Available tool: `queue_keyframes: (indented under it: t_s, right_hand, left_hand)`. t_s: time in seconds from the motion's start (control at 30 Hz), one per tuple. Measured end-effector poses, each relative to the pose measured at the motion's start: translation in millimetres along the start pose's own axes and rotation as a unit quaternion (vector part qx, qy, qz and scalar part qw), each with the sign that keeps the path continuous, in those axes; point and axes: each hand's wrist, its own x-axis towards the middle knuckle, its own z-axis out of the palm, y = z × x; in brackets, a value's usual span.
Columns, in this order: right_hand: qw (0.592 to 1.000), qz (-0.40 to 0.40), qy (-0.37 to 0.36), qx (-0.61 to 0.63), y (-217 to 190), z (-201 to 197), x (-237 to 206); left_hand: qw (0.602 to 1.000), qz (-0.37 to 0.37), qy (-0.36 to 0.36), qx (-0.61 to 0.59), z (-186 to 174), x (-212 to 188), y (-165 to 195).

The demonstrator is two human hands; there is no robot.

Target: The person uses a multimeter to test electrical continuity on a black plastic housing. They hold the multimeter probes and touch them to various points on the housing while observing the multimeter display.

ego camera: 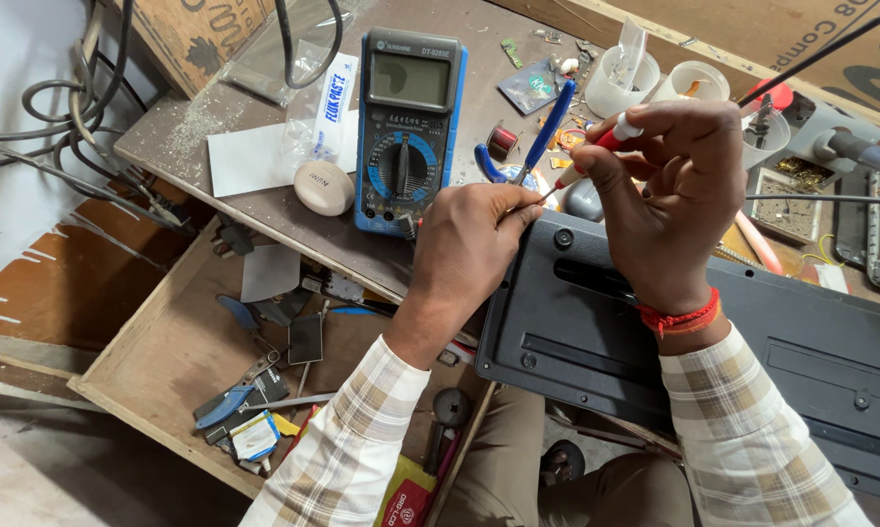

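Note:
My right hand (672, 190) grips a small red and white screwdriver (608, 139) by its handle, tip pointing down and left. My left hand (469, 244) pinches the thin metal shaft near the tip, just above the top left corner of a black plastic device casing (596, 332) that lies back side up across my lap and the bench edge. A screw hole (564, 237) shows in the casing just right of my left hand.
A blue digital multimeter (406, 127) lies on the bench (196, 127) to the left, with blue-handled pliers (542, 137) behind my hands. A white round case (324, 186), plastic cups (620, 83) and small parts crowd the bench. An open wooden drawer (166, 342) below holds several tools.

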Motion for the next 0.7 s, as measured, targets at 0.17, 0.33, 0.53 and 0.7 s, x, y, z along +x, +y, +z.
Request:
queue_keyframes:
  t_s: [0.17,0.33,0.53,0.7]
  right_hand:
    - [1.000,0.007,-0.002,-0.005,-0.9,-0.2,0.9]
    - [1.000,0.004,0.003,-0.006,-1.7,0.4,0.5]
    - [1.000,0.003,0.004,-0.006,-0.4,-0.8,0.9]
    - [1.000,0.002,0.000,-0.014,0.8,-1.2,0.4]
  left_hand:
    - [1.000,-0.006,-0.005,0.018,-1.8,0.4,1.1]
    - [1.000,-0.010,-0.022,0.003,-2.4,1.7,0.6]
    - [1.000,0.001,-0.023,0.001,-3.9,1.2,0.9]
    - [0.999,-0.008,-0.032,0.012,-4.8,0.6,3.6]
